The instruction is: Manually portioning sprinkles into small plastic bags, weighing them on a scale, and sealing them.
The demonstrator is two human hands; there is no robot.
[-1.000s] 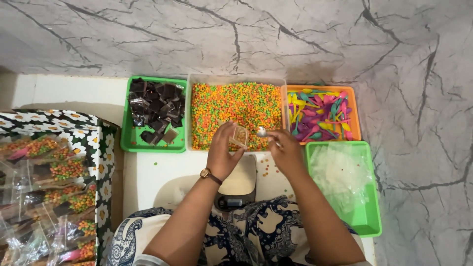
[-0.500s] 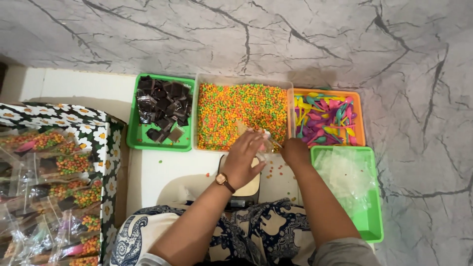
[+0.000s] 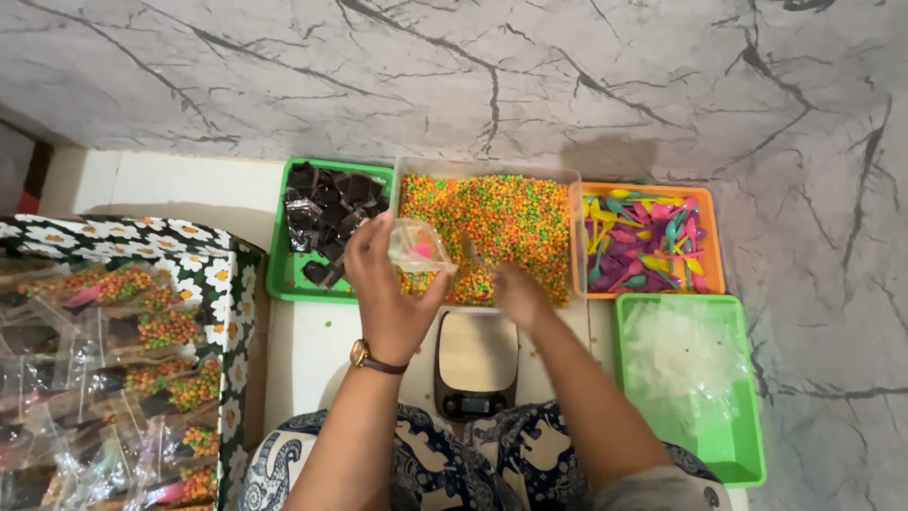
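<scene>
Left fingers: curled around a small clear bag [image 3: 421, 248], gripping it at its left side; the bag's open mouth faces right.
Left hand [image 3: 386, 293]: raised over the near edge of the bead tray [image 3: 487, 170]; a watch [image 3: 360, 354] sits on the wrist.
Bag: above the tray's left part, touching the fingertips, with something pink inside.
Right fingers: reaching into the orange-and-green beads [image 3: 515, 213], holding a thin spoon [image 3: 471, 254]; how tightly they close cannot be told.
Right hand [image 3: 520, 295]: just right of the bag, apart from it.
Scale [image 3: 476, 364]: below both hands, between the forearms.
Left tray [image 3: 276, 274]: green, holds dark packets [image 3: 326, 213].
Right trays: orange one [image 3: 714, 246] with coloured spoons; green one [image 3: 747, 454] with clear bags.
Far left: box [image 3: 222, 284] of filled bags.
</scene>
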